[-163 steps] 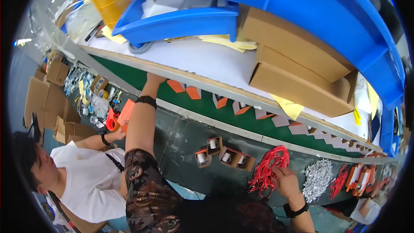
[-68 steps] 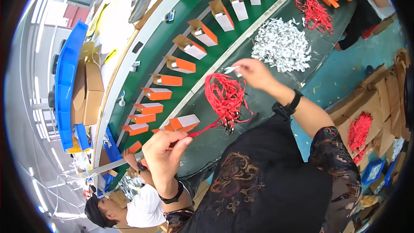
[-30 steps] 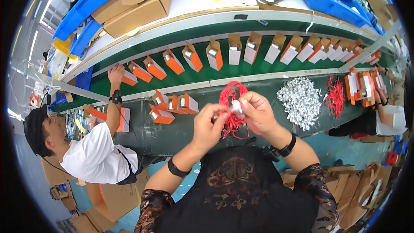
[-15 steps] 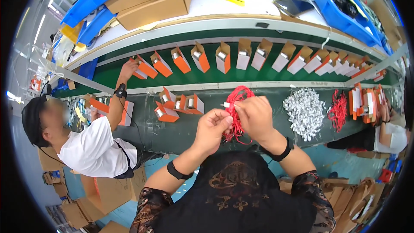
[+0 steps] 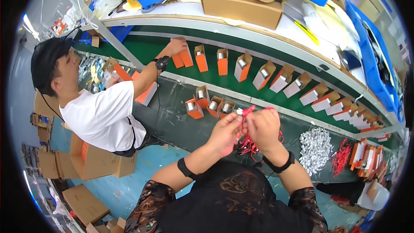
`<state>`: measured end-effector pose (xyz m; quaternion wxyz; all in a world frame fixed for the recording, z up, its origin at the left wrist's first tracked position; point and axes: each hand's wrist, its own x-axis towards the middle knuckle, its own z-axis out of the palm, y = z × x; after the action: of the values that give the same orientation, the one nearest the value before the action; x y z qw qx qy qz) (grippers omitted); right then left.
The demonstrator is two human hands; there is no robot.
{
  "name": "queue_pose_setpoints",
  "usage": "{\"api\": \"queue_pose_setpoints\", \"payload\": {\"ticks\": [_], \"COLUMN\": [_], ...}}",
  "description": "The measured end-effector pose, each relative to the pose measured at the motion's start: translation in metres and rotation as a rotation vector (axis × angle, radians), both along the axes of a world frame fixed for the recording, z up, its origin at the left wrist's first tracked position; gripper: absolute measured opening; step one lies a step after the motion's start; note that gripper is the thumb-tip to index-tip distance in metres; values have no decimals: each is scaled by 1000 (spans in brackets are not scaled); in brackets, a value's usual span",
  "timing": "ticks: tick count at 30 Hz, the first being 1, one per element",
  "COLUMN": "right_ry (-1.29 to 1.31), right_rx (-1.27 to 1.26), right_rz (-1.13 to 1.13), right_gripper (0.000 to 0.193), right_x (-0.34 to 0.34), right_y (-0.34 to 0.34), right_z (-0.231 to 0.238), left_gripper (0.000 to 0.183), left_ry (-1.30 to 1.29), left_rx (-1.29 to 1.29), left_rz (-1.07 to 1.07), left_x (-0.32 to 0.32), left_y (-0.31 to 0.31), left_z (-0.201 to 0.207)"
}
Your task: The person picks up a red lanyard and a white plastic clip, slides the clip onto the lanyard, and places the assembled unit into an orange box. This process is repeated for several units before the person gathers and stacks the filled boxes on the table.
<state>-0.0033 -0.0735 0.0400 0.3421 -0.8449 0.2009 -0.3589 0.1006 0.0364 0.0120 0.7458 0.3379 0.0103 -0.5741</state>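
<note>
My left hand point(image 5: 226, 133) and my right hand point(image 5: 264, 130) meet in front of me over the dark work surface. Thumbs and fingertips of both are pinched on a thin red cord point(image 5: 248, 111) with a small white end piece point(image 5: 239, 111) that sticks up by my left fingertips. Part of the cord is hidden inside my right fingers. Below and behind my hands lies a tangled bundle of red cords point(image 5: 248, 147), partly covered by them.
Several open orange-and-white boxes point(image 5: 202, 64) with silvery cylinders line the green belt point(image 5: 172, 69); others point(image 5: 195, 111) stand nearer. Right lie a heap of small silvery packets point(image 5: 316, 151) and more red cords point(image 5: 341, 157). At left, a co-worker's hand point(image 5: 177, 45) touches boxes; another person is far right.
The view has swung and tilted, so the scene sits differently. My hands have lifted a red cord's end from the bundle, and it now shows between my fingers.
</note>
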Motion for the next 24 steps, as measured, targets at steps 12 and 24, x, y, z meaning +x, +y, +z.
{"api": "queue_pose_setpoints", "payload": {"ticks": [12, 24], "right_ry": [133, 474], "right_rx": [-412, -170], "right_rz": [374, 110], "right_gripper": [32, 19], "right_x": [80, 10], "right_y": [13, -32], "right_z": [-12, -70], "left_gripper": [30, 43], "left_ry": [-98, -1005], "left_rx": [-10, 383], "left_rz": [368, 591], "left_x": [114, 314], "left_y": [13, -102], "left_z": [-12, -23]}}
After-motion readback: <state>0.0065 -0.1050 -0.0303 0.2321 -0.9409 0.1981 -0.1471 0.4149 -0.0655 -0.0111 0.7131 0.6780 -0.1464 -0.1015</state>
